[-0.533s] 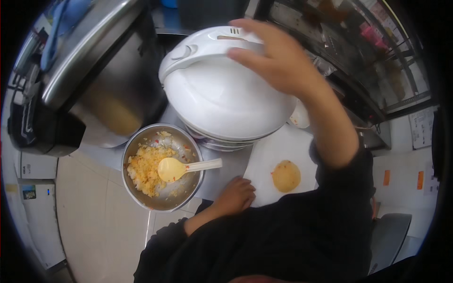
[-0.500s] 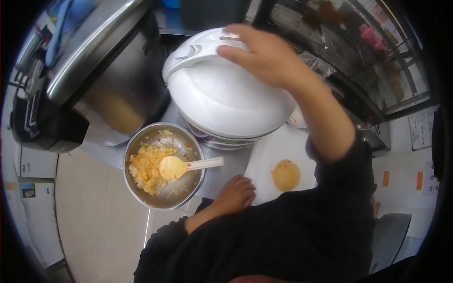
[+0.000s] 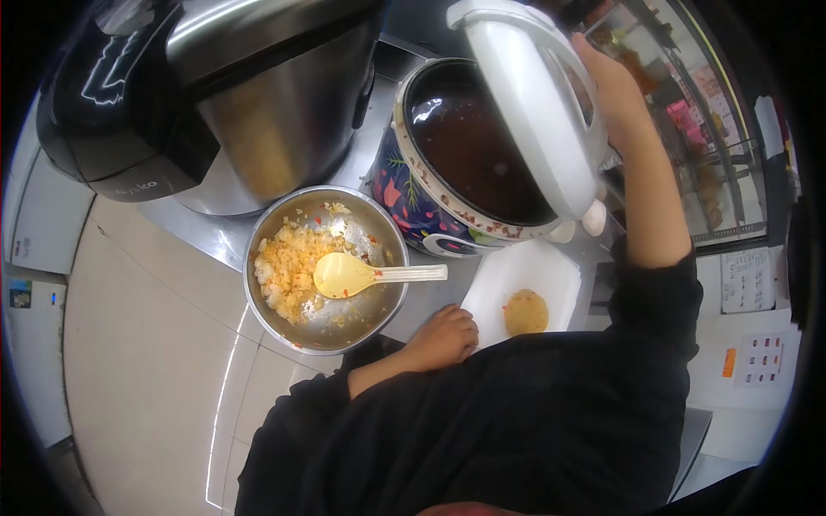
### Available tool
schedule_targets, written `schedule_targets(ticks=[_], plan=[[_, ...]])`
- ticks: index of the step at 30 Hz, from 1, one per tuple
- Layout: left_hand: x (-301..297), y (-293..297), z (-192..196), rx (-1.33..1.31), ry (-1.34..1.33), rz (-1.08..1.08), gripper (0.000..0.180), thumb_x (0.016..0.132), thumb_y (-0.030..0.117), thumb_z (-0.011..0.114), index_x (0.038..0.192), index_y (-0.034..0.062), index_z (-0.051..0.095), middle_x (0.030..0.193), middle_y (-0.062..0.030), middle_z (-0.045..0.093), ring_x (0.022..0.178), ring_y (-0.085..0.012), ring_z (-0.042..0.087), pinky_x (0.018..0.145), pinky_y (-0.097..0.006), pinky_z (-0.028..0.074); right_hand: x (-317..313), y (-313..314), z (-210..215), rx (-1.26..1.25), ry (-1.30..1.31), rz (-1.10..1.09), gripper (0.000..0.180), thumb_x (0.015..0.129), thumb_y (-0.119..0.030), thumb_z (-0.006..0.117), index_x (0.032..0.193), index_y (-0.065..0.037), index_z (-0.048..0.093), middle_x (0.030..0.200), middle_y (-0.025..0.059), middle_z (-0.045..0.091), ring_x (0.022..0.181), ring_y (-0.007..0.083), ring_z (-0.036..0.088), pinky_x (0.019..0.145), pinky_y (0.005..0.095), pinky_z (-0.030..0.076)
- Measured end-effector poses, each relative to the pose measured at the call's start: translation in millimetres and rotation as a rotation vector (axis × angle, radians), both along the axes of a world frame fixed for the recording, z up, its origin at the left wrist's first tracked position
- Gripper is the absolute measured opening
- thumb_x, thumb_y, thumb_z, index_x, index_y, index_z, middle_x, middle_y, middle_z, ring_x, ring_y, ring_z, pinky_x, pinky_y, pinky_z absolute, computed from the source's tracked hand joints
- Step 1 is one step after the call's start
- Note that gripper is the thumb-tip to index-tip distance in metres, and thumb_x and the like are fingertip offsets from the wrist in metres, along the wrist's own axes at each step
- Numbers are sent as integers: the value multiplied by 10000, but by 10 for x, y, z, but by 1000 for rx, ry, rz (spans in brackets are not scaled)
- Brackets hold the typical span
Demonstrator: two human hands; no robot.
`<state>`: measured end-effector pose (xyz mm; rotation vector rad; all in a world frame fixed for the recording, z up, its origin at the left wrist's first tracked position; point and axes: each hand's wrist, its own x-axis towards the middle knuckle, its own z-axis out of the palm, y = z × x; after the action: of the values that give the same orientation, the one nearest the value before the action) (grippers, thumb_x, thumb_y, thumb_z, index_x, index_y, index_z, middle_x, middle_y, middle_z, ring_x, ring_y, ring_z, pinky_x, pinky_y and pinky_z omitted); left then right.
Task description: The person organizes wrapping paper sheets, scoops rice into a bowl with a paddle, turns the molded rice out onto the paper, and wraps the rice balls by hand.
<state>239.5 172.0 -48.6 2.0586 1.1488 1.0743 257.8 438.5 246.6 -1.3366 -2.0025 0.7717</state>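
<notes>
Two hands at work, one on the counter and one on a cooker lid.

Our left hand (image 3: 443, 337) rests with fingers curled closed, holding nothing, just right of the steel bowl (image 3: 323, 268) with rice and yellow spoon (image 3: 348, 275); our right hand (image 3: 615, 90) grips the raised white lid (image 3: 533, 103) above the open rice cooker (image 3: 460, 163).

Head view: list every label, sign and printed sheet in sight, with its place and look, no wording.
White paper sheet: on the right wall, rectangular, covered in dark lines.
White card: below that sheet, with rows of small red marks.
Orange tag: beside the card, small upright rectangle.
Small coloured sticker: far left, on a white surface.
</notes>
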Motion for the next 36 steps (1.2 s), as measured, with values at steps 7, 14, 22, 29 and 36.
schedule_targets(ticks=[7, 14, 22, 29, 36], plan=[[-1, 11, -53, -20, -19, -33, 88, 689, 150, 660, 767, 120, 635, 911, 2, 611, 1008, -206, 536, 978, -410, 366, 116, 173, -44, -129, 96, 157, 417, 871, -449, 534, 942, -55, 650, 845, 9, 619, 762, 75, 521, 701, 234, 405], [-12, 7, -34, -54, -23, -9, 82, 689, 141, 664, 761, 111, 639, 900, -2, 614, 1011, -206, 537, 979, -397, 365, -216, -256, -223, 104, -242, 201, 527, 835, -535, 544, 917, -27, 659, 732, 79, 625, 608, 153, 582, 597, 292, 473], [13, 28, -100, -34, -93, -31, 93, 659, 134, 677, 739, 111, 637, 861, -3, 605, 945, -207, 549, 895, -370, 402, -378, -217, -447, 223, -528, 268, 591, 846, -554, 472, 999, -12, 652, 797, 176, 650, 703, 267, 646, 695, 333, 498], [9, 47, -107, -43, -114, -40, 94, 648, 123, 672, 723, 101, 620, 803, -16, 589, 906, -217, 554, 861, -356, 415, -383, -274, -408, 135, -558, 277, 591, 851, -548, 446, 1043, -23, 638, 880, 177, 655, 829, 291, 638, 778, 347, 476], [15, 31, -67, 10, -82, -31, 97, 666, 117, 667, 751, 100, 622, 861, -31, 620, 950, -235, 554, 882, -378, 422, -38, -303, -377, 340, -141, 289, 394, 795, -369, 645, 1009, -39, 610, 906, 101, 609, 824, 212, 581, 739, 311, 459]])
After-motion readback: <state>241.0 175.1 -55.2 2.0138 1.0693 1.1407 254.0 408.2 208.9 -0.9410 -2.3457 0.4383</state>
